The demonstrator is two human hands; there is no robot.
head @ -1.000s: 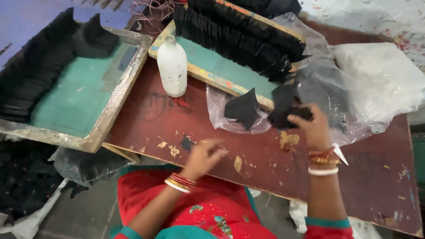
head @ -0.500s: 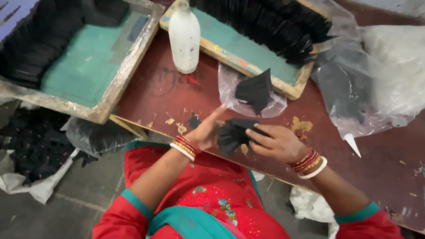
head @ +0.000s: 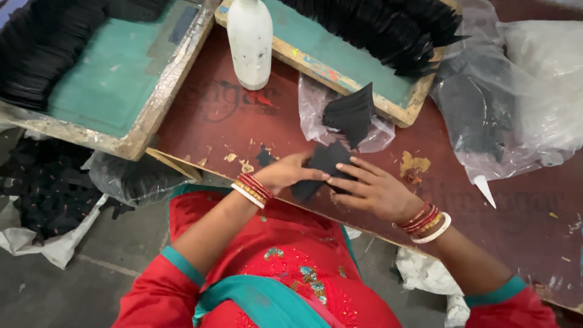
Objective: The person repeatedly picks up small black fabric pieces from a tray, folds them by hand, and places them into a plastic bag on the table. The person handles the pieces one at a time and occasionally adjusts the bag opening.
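Where both hands meet at the near tabletop edge: one small stack of black pieces, gripped from two sides.

Head view: left hand (head: 285, 174) closed on the left end of the black stack (head: 320, 169), thumb on top; right hand (head: 371, 191) pinching the right end, fingers (head: 358, 167) stretched flat across it. Stack held just over the dark red tabletop (head: 516, 231), at its near edge. Just beyond the hands, another black bundle (head: 351, 112) lying on a clear plastic sheet (head: 313, 109). Farther beyond the left hand, a white bottle (head: 249, 42), upright. Behind it and beyond the right hand, a green wooden tray (head: 340, 70) with a row of black pieces. Well left of the left hand, a second green tray (head: 115, 85). Right of the right hand, crumpled clear plastic bags (head: 522, 103).
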